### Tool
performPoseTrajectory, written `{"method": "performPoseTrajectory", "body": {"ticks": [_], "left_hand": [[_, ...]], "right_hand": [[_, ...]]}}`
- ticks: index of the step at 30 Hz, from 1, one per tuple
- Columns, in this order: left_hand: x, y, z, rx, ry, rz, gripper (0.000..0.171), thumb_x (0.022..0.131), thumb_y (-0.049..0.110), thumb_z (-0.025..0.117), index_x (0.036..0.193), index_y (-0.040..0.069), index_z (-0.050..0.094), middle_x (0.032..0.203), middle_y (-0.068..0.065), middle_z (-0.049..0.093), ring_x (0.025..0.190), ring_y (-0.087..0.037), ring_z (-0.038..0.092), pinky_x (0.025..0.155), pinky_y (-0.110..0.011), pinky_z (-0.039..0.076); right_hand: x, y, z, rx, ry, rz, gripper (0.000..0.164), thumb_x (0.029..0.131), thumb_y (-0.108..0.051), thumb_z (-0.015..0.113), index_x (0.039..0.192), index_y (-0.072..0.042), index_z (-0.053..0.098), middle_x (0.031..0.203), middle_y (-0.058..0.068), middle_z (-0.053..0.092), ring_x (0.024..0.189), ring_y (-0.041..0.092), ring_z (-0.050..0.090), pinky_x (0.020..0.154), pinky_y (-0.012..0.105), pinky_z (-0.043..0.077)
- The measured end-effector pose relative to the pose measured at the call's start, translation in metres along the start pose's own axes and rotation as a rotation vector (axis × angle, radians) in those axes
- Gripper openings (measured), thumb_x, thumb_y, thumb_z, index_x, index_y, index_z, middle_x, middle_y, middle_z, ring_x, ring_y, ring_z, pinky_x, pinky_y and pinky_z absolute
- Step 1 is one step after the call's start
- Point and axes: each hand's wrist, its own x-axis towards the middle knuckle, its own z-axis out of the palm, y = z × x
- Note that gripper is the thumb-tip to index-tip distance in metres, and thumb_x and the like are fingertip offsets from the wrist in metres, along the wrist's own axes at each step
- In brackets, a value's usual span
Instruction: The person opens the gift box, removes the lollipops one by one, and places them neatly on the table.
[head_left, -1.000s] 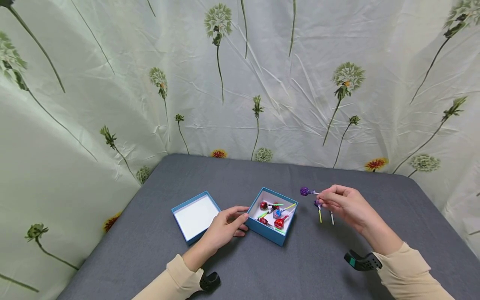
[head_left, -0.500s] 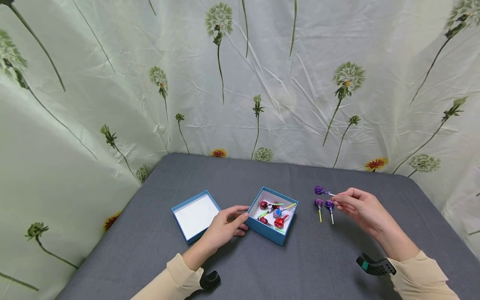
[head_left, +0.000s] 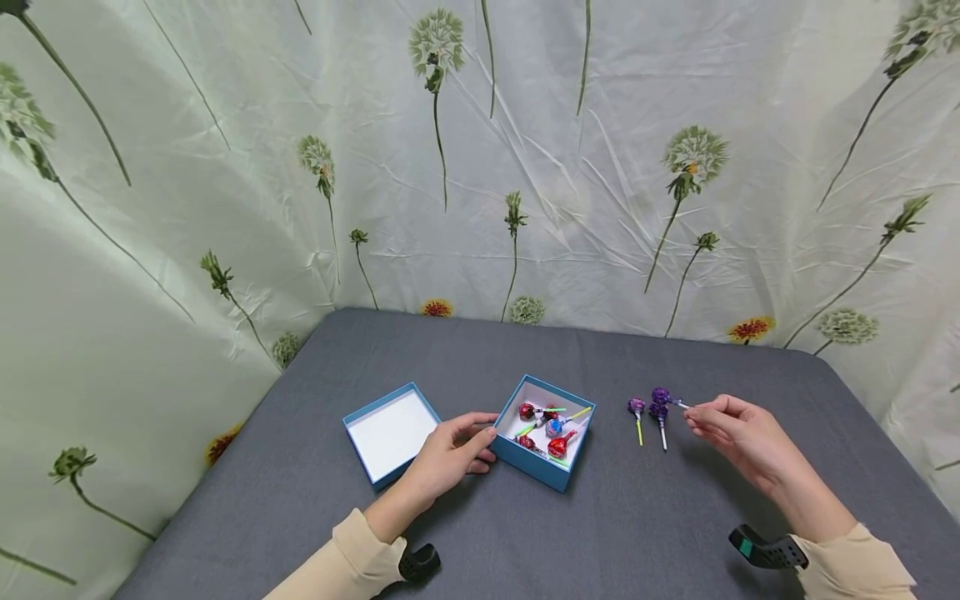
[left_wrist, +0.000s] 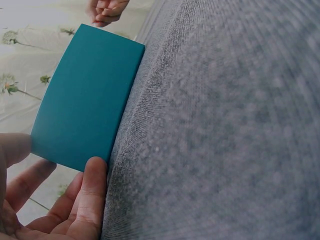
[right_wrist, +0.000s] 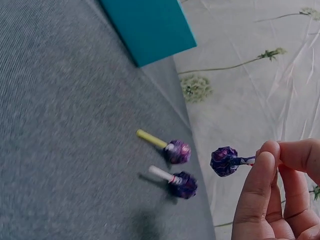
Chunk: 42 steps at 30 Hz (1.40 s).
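My left hand holds the left corner of an open blue box, which stands on the table. Several lollipops with red or blue wrappers lie inside it. In the left wrist view, fingers touch the end of the box's teal-looking wall. My right hand pinches the white stick of a purple lollipop, lifted above the table with its head pointing left. Just under that head lies a purple lollipop with a white stick; left of this is another with a yellow stick.
A blue-edged lid, white inside, lies upturned left of the box, near my left forearm. Grey cloth covers the table. Behind its far edge hangs a pale curtain with a dandelion print.
My right hand has carried the purple lollipop rightward and then lower, past the yellow-stick lollipop to above the white-stick one. My left hand and the box have stayed in place.
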Motion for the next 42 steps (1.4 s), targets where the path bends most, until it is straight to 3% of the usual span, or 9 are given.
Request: {"method": "performPoseTrajectory", "body": {"ticks": [16,26,30,37,42], "left_hand": [[0.0,-0.001,0.0,-0.003,-0.004,0.002,0.042,0.111,0.03,0.063,0.148,0.01,0.063,0.125,-0.015,0.074,0.099,-0.021,0.076,0.085,-0.038,0.068],[0.0,-0.001,0.0,-0.004,-0.003,0.004,0.042,0.111,0.03,0.063,0.147,0.01,0.064,0.124,-0.015,0.074,0.098,-0.02,0.075,0.085,-0.037,0.068],[0.0,-0.001,0.0,-0.003,-0.001,0.005,0.042,0.111,0.03,0.063,0.147,0.01,0.063,0.125,-0.015,0.074,0.098,-0.021,0.075,0.085,-0.037,0.068],[0.0,-0.001,0.0,0.0,0.002,0.003,0.042,0.111,0.03,0.063,0.148,0.011,0.064,0.126,-0.016,0.074,0.098,-0.02,0.075,0.085,-0.038,0.068],[0.001,-0.001,0.0,0.002,0.002,0.006,0.041,0.111,0.029,0.062,0.147,0.01,0.063,0.126,-0.016,0.074,0.098,-0.021,0.075,0.084,-0.038,0.068]], "right_hand": [[-0.004,0.017,-0.009,0.023,0.12,0.01,0.023,0.106,-0.005,0.066,0.087,-0.015,0.075,0.092,-0.008,0.08,0.086,0.003,0.076,0.078,0.02,0.064],[-0.004,0.031,-0.013,-0.022,0.13,0.008,0.025,0.106,-0.001,0.063,0.085,-0.011,0.073,0.089,-0.009,0.08,0.084,0.002,0.075,0.075,0.019,0.063],[-0.004,0.036,-0.012,-0.079,0.129,0.028,0.024,0.105,-0.001,0.064,0.084,-0.008,0.072,0.087,-0.01,0.079,0.083,0.001,0.073,0.074,0.019,0.063],[-0.007,0.036,-0.008,-0.294,0.128,0.068,0.021,0.104,-0.006,0.068,0.084,-0.014,0.072,0.086,-0.015,0.075,0.081,-0.003,0.069,0.075,0.018,0.062],[-0.008,0.034,-0.005,-0.435,0.149,0.075,0.015,0.101,-0.011,0.072,0.087,-0.009,0.075,0.084,-0.016,0.073,0.076,-0.001,0.067,0.071,0.019,0.061]]}}
